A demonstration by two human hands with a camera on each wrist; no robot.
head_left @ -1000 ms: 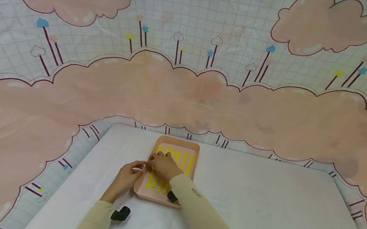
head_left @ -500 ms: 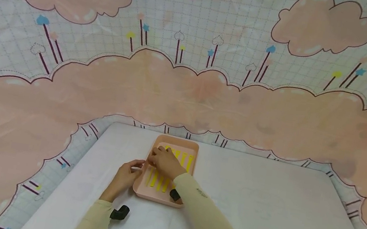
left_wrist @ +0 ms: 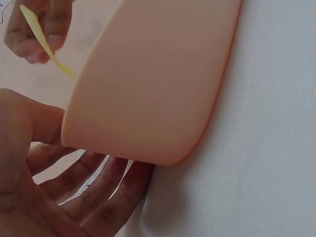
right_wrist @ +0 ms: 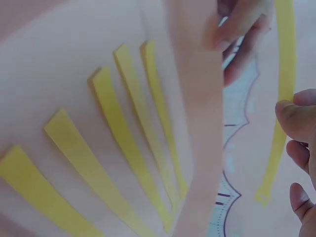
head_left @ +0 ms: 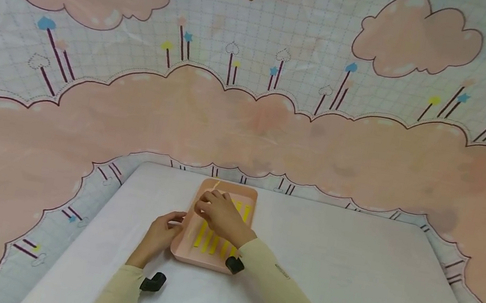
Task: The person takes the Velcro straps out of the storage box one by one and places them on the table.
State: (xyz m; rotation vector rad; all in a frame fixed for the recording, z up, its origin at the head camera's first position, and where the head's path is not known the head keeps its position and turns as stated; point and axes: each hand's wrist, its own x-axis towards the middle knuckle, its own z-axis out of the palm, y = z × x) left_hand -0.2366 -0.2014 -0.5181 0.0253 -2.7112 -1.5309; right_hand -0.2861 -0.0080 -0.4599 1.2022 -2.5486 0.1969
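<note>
A pink tray (head_left: 241,190) lies on the white table, with several flat yellow strips (right_wrist: 121,118) side by side in it. My left hand (head_left: 158,236) holds the tray's left edge, the thumb at the rim and the other fingers against the outside, as the left wrist view shows. Above the tray, my right hand (head_left: 223,218) pinches one yellow strip (right_wrist: 287,59) between thumb and finger. That strip hangs lengthwise, slightly bent, with a small cut-out at its lower end. In the left wrist view the lifted strip (left_wrist: 47,47) is seen edge-on, apart from the tray.
The white table (head_left: 347,274) stretches to the right of the tray. Behind it hangs a patterned cloth (head_left: 274,135) with clouds and stars. Each wrist carries a black camera mount (head_left: 154,282).
My right hand has lifted the leftmost yellow strip out of the tray and risen a little. The left hand keeps its place on the tray's edge. The head view has shifted slightly.
</note>
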